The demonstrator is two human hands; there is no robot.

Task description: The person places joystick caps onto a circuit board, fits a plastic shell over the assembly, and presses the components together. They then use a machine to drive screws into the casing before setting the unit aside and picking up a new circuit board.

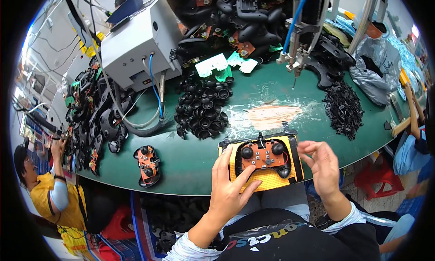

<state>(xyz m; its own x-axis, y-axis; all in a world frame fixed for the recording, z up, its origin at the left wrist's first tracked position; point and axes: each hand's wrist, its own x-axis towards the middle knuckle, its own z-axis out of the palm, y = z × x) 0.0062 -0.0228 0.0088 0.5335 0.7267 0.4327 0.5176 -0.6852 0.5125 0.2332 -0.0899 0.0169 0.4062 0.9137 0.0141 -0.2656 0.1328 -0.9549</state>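
While your left hand lies flat with fingers spread on the near left corner of the yellow fixture pad, the half-built controller sits in that pad at the near edge of the green table, right in front of you. You see its orange circuit board exposed, with two round black thumbstick caps standing up from it and a glossy black shell curving around the sides. The pad looks woven and soft, edged with black tape. Your right hand hovers just right of the pad, open, fingers loosely curled and apart, gripping nothing.

To your left on the table lies a second controller assembly, smaller in view, also orange board in black shell, resting alone. Beyond your work, in the middle of the table, a heap of black rubbery thumbstick caps spreads out, each a small domed cup. Farther right, a pile of small jagged black plastic pieces lies near a scuffed, pale worn patch in the green surface. Above that patch hangs a metal screwdriver head with a blue hose. At the far left stands a boxy grey metal unit with cables, and black shells are stacked beside it.
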